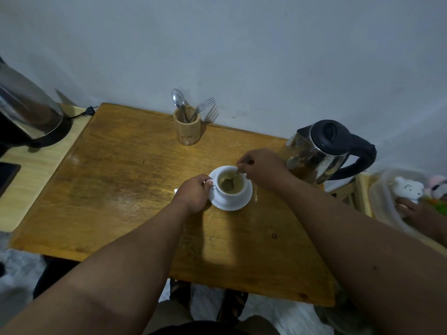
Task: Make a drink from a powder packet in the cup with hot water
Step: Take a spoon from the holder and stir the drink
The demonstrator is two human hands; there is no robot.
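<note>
Fingers of the left hand [193, 193] pinched the handle of the white cup [229, 183], forearm stretched forward over the wooden table [125, 180]. Just right of it, the right hand [262, 169] hung over the cup with wrist bent, fingertips closed on a spoon [233, 178] whose bowl seemed sunk in pale brown liquid. The cup sat on a white saucer [231, 204]. Beyond the right hand stood a steel kettle [321, 153]; farther ahead, a wooden holder [186, 128] held a spoon and fork
</note>
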